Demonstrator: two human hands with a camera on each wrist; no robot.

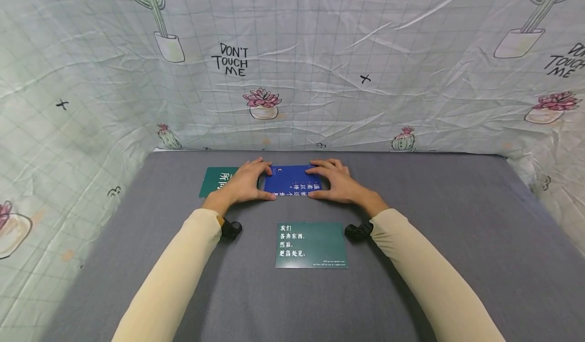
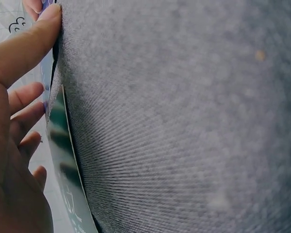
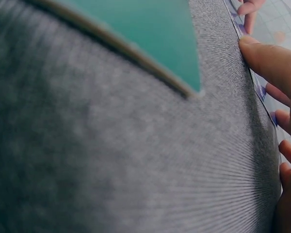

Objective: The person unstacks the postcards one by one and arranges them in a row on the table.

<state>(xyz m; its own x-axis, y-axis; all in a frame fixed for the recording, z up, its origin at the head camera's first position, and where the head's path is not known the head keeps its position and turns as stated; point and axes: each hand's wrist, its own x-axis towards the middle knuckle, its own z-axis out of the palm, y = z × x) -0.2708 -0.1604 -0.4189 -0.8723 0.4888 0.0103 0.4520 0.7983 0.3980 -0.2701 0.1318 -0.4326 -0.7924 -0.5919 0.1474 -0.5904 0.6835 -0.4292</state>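
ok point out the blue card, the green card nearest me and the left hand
blue card (image 1: 290, 178), head view, bare middle of its face
near green card (image 1: 311, 245), head view, centre
left hand (image 1: 244, 182), head view, back of hand

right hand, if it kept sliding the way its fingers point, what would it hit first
The right hand points left across the blue card, so it would probably meet the left hand first, at that card's other end.
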